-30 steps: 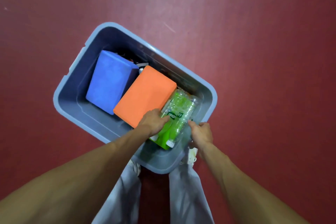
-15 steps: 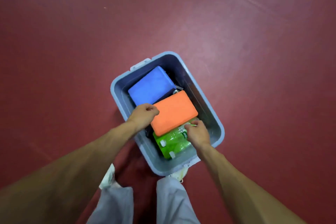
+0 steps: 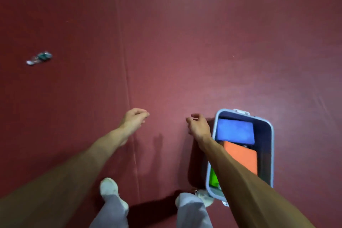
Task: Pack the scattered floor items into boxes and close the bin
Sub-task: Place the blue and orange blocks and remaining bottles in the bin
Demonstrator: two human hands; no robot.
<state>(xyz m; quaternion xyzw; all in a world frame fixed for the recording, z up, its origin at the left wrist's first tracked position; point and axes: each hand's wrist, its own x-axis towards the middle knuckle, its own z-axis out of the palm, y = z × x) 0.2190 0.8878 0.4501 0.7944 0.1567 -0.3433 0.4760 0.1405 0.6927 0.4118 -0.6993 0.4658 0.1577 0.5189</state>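
A grey-blue plastic bin (image 3: 269, 127) stands open on the red floor at the lower right. Inside lie a blue foam block (image 3: 235, 132), an orange foam block (image 3: 242, 155) and a green bottle pack (image 3: 213, 177), partly hidden by my right forearm. My right hand (image 3: 198, 126) hangs just left of the bin's rim, fingers loosely curled, holding nothing. My left hand (image 3: 134, 119) hovers over bare floor further left, also loosely curled and empty. A small plastic bottle with a teal label (image 3: 39, 58) lies on the floor far to the left.
My two legs in light trousers and white shoes (image 3: 109, 189) stand at the bottom, the right foot beside the bin's near corner. A white latch (image 3: 240, 111) sits on the bin's far rim. A seam in the red floor mat (image 3: 127, 79) runs away from me.
Both hands have come out of the bin and let go of the orange block and green pack. The view has swung left, so the bin now sits at the lower right and a bottle shows far left.
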